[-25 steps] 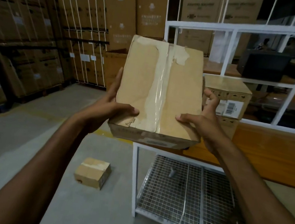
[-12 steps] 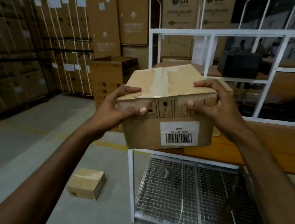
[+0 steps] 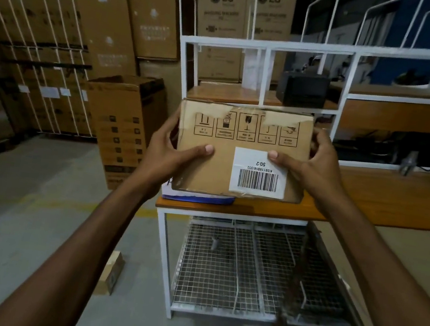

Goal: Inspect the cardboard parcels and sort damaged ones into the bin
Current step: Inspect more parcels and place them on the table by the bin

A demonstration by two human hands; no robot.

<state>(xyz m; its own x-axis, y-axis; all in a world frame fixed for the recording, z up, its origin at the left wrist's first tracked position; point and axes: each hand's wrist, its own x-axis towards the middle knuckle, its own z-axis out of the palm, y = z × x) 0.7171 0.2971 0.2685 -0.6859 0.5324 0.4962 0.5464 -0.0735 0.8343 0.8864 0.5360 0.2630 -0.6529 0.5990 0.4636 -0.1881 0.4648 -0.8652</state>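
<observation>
Tall corrugated cartons are stacked beyond and to the left of the hands. A white metal-framed workbench with a smooth wooden top is seen behind them, and a wire-mesh shelf lies below. A rectangular cardboard parcel, torn along its upper edge, is clamped upright at its short sides between the left hand and the right hand. A smaller parcel lies on the concrete floor beside the left forearm. A white barcode label is touched by the right thumb.

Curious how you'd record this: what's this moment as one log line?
step: inspection | parcel: held up, barcode label showing, top edge frayed | left hand: grips left side | right hand: grips right side
</observation>
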